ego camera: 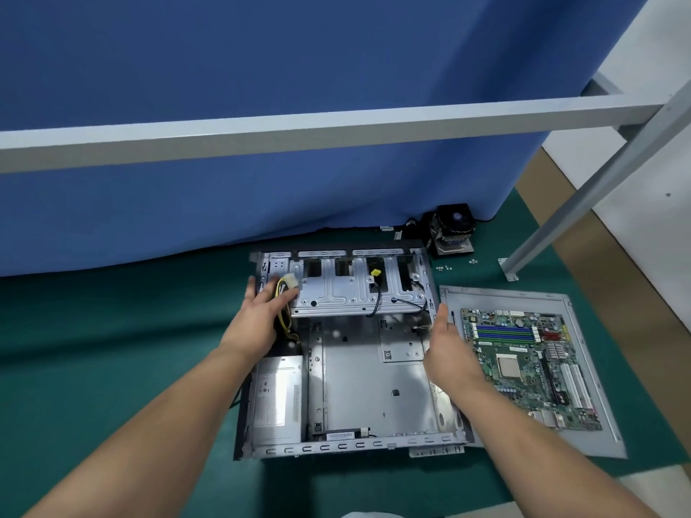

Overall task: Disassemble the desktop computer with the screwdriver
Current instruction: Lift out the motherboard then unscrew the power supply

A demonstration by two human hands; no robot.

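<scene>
Right hand's [447,342] fingers behind the case wall [433,293]; tiny screws [444,268], type unreadable.

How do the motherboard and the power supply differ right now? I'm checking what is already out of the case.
The motherboard lies outside the case, on the grey side panel to its right; the power supply sits inside the case, in its near left corner. The motherboard is a flat green board with its chips and slots exposed; the power supply is a closed silver metal box. Yellow cables run up from beside the power supply; none shows on the motherboard. Neither hand touches either.
</scene>
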